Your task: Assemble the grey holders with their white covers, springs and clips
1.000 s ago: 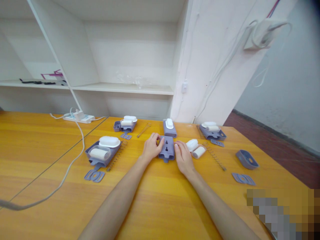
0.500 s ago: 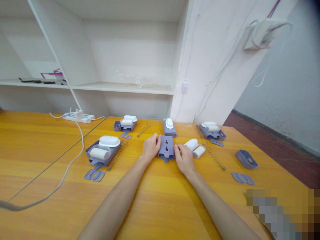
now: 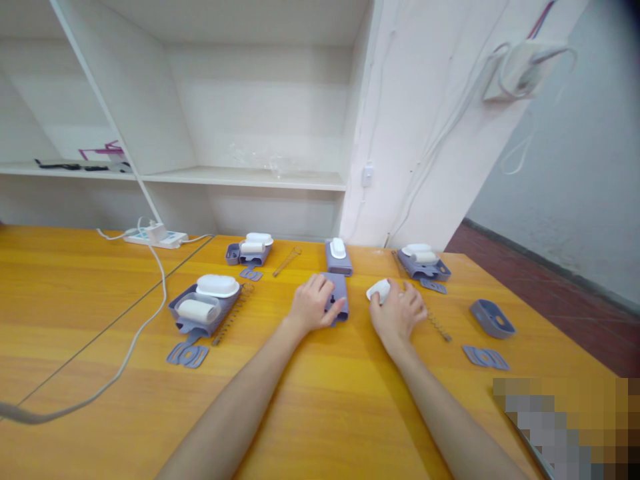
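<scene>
My left hand (image 3: 313, 303) lies over the left side of a grey-purple plastic housing (image 3: 341, 288) with slotted holes, its fingers across the top and the thumb toward the near end. To the right, my right hand (image 3: 399, 310) bends over a white oval piece (image 3: 379, 291), with its thumb and fingers around that piece's near side. What lies under the right palm is hidden. A coil spring (image 3: 439, 327) extends from beside this hand. Behind the housing stands a similar grey-purple case (image 3: 339, 262) with a white oval piece on top.
More part sets sit on the wooden table (image 3: 320, 413): a left tray (image 3: 180, 303), a far-left set (image 3: 257, 250) and a far-right set (image 3: 425, 262). At right lie a grey-purple cap (image 3: 493, 319) and a flat plate (image 3: 486, 358). A power strip (image 3: 173, 239) trails a white cable.
My left hand has moved from the housing's side onto its top. My right hand has left the housing's right edge and moved right, over the white parts, covering the cylinder.
</scene>
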Available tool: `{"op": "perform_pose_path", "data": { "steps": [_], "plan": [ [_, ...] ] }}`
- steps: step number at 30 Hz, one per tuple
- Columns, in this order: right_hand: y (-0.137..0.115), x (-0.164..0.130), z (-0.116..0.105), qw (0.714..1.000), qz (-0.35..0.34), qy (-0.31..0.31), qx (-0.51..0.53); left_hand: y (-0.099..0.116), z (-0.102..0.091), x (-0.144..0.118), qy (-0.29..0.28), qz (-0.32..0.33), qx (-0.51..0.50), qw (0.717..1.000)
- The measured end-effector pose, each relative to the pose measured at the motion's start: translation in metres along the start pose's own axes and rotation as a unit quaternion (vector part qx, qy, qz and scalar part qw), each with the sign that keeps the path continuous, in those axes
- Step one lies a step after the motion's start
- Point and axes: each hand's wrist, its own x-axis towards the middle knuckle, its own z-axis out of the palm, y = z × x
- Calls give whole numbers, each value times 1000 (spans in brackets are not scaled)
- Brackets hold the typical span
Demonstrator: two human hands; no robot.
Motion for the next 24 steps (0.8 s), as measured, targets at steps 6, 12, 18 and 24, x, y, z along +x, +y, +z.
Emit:
{"op": "perform_pose_path", "data": {
  "steps": [6,12,18,24],
  "plan": [
    [8,-3,13,998,60,-31,-5,21,-2,3,-63,71,38,995],
    [8,-2,6,997,62,-39,7,28,3,2,-59,39,54,996],
    [1,-10,-4,995,5,-88,43,42,1,3,-48,-5,100,994],
    [-13,-25,-6,974,-134,-111,145,42,-2,-8,-42,-43,148,987]
  ]
}}
